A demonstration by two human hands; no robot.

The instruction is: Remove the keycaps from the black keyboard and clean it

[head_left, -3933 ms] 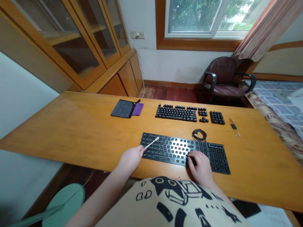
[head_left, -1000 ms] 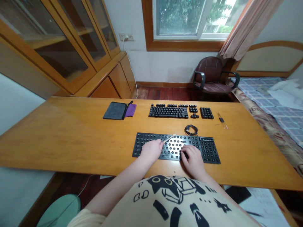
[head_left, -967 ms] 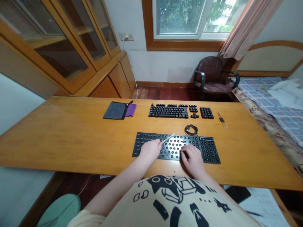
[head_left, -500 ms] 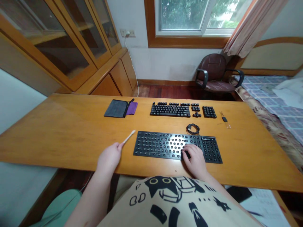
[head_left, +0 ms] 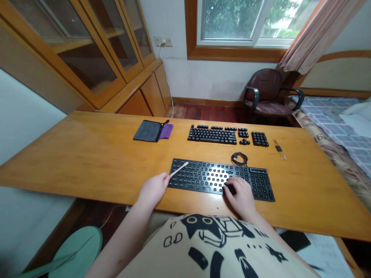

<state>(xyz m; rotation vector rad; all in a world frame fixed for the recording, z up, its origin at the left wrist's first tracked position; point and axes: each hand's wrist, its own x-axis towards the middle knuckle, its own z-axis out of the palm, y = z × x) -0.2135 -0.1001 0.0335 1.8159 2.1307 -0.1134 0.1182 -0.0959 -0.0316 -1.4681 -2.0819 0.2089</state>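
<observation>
A black keyboard base [head_left: 199, 175], its keycaps off and rows of small switches showing, lies near the desk's front edge. My left hand [head_left: 154, 188] is closed round a slim white stick with a wider end, which looks like a toothbrush [head_left: 180, 168]. Its head is over the upper left part of the keyboard; whether it touches cannot be told. My right hand [head_left: 241, 195] rests on the keyboard, right of the middle, with thumb and bent fingers apart. Dark keyboard shows between them. Behind the keyboard lies its coiled black cable [head_left: 239, 158].
Removed black keycaps [head_left: 213, 135] stand in keyboard order at the back of the wooden desk [head_left: 95, 154], with a number block [head_left: 260, 139]. Right of them is a small wire tool [head_left: 278, 148]. A grey pouch [head_left: 147, 131] and purple cloth [head_left: 166, 131] lie back left.
My left hand has moved right with the toothbrush, from beside the keyboard to over its left part. My right hand stays in place on the keyboard. The camera view has shifted slightly.
</observation>
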